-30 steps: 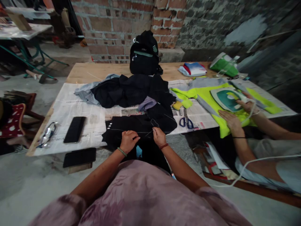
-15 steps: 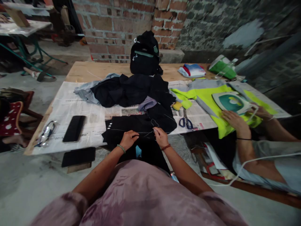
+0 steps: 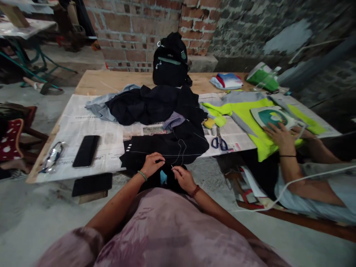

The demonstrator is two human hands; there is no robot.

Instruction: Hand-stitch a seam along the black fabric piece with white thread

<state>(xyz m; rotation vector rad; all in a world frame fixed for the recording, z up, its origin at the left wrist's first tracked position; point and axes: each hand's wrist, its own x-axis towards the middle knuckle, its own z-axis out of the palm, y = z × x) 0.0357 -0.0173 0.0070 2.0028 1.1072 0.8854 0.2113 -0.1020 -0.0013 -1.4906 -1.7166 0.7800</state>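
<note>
A black garment [image 3: 155, 144] lies along the table's front edge, with white bars at its left end and a pale line running across it. My left hand [image 3: 152, 165] is closed, pinching the garment's near edge between thumb and fingers. To the right, my right hand [image 3: 185, 180] is closed too, its fingertips pinched on a thin, pale sewing needle [image 3: 171, 167]. A light thread [image 3: 184, 144] loops over the cloth above that hand. Navy-handled scissors [image 3: 219, 143] lie on the newspaper to the right of the garment.
Bundled dark clothing [image 3: 141, 104] and a black backpack [image 3: 170, 65] are behind. Left are a phone [image 3: 86, 151], glasses [image 3: 52, 157] and a second dark phone [image 3: 92, 184] below the edge. At right, a co-worker's hand [image 3: 280, 137] touches an iron [image 3: 268, 116] on a yellow-grey garment [image 3: 241, 109].
My right hand has moved down and left, toward me, and the thread loop shows more fully on the cloth. My left hand stays put. The co-worker's hand has shifted onto the iron.
</note>
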